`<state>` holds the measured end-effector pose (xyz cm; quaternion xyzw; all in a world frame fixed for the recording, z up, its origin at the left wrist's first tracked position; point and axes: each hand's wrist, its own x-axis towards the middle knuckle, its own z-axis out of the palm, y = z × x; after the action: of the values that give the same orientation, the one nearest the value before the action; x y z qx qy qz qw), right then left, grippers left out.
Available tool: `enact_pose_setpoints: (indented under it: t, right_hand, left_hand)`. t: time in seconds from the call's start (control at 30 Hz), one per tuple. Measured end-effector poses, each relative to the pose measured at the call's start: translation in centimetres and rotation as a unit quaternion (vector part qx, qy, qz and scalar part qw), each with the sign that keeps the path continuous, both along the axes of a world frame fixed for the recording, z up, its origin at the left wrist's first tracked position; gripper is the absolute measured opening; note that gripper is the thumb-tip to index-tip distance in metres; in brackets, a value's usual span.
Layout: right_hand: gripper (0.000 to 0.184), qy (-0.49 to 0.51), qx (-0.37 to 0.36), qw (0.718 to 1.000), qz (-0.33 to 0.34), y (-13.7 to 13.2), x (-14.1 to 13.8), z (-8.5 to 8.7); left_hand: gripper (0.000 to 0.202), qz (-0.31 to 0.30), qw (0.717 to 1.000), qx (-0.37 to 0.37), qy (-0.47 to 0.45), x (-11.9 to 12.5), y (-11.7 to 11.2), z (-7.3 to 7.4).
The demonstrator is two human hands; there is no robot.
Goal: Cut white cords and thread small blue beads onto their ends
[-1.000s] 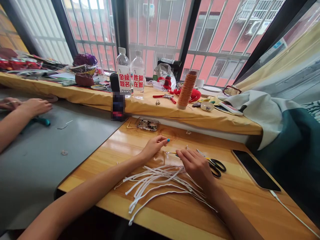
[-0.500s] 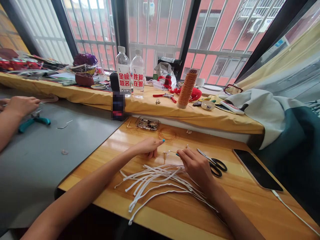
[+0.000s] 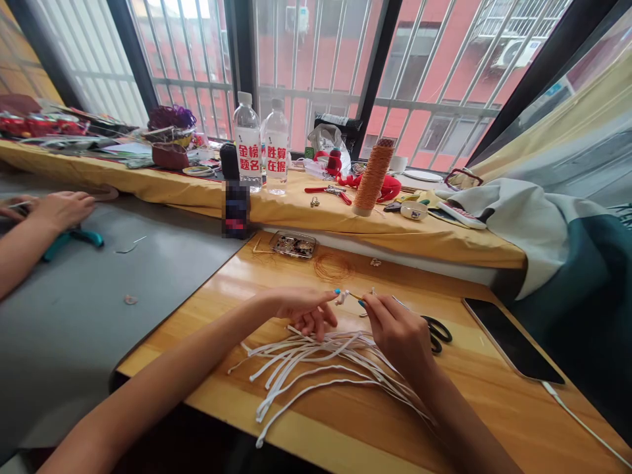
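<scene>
My right hand (image 3: 399,328) is pinched round a thin gold-coloured piece (image 3: 354,295). At its far end is a small white cord end (image 3: 343,297). Close to that white bit is a blue-nailed fingertip of my left hand (image 3: 307,312); whether they touch I cannot tell. The left hand is turned partly palm up, its fingers apart and loosely bent. Below both hands a bunch of white cords (image 3: 296,365) fans out across the wooden table. Black-handled scissors (image 3: 438,329) lie behind my right hand, which hides their blades in part.
Beyond my hands are a coil of thin orange wire (image 3: 334,268) and a clear tray of small beads (image 3: 293,245). A phone (image 3: 511,339) lies at right with its cable. Bottles (image 3: 276,148) and an orange thread spool (image 3: 374,178) stand on the ledge. Another person's hand (image 3: 62,210) works at left.
My left hand has moved right and turned its palm upward, fingers spreading. The gold-coloured piece in my right hand and its white end are now beside the left fingertip. The view has shifted slightly.
</scene>
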<state>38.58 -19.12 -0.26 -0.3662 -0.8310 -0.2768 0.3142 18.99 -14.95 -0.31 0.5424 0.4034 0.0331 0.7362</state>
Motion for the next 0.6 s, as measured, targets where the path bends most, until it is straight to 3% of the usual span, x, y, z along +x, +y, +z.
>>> enact_pose_setpoints:
  t: [0.13, 0.27, 0.43, 0.6]
  right_hand:
    - [0.013, 0.008, -0.008, 1.000, -0.003, -0.1, 0.0, 0.1]
    - [0.015, 0.005, -0.021, 1.000, -0.004, 0.0, 0.0, 0.1]
    - [0.019, -0.032, -0.075, 0.997, -0.011, 0.0, -0.2, -0.1]
    - [0.019, -0.051, -0.158, 0.985, 0.036, 0.0, -0.6, -0.7]
  left_hand:
    - [0.039, 0.057, 0.991, -0.024, -0.117, 0.2, 0.2, -0.3]
    - [0.023, 0.145, 0.978, -0.008, -0.148, 0.2, 0.5, -0.4]
    - [0.027, 0.259, 0.950, 0.055, -0.165, 0.1, 1.1, -0.7]
    - [0.029, 0.260, 0.941, 0.149, -0.158, 0.2, 1.6, -1.5]
